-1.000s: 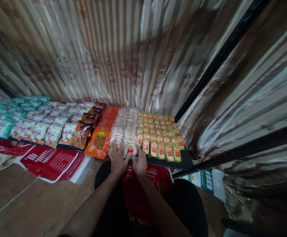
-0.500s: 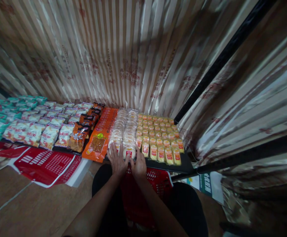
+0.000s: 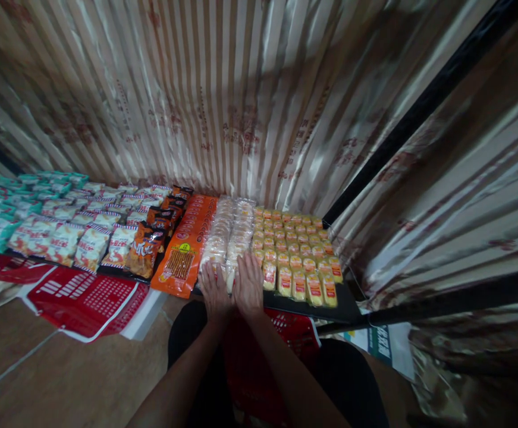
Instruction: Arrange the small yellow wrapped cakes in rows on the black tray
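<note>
Both palms face the front ends of two rows of clear-wrapped, pale round snack packs [image 3: 241,232]. My left hand [image 3: 214,292] is open, its fingers stretched over the front of the left row. Beside it, my right hand [image 3: 248,284] lies open against the front of the right row, fingers extended. My hands hide the front packs in part. To the left of the rows sits an orange bag of stick snacks [image 3: 181,255]. On the right stand several rows of small yellow wrapped cakes [image 3: 298,285], close to my right fingers.
Black-and-orange bags [image 3: 145,249], white snack bags [image 3: 91,244] and teal bags [image 3: 0,229] fill the shelf's left side. A red basket [image 3: 294,327] is between my knees, below the black shelf edge [image 3: 330,310]. Striped curtains [image 3: 223,89] hang behind; a black post [image 3: 388,131] slants at right.
My right hand has moved forward and up over the front of the right row, with its fingers straighter. The left hand stays at the left row. The whole view has shifted slightly.
</note>
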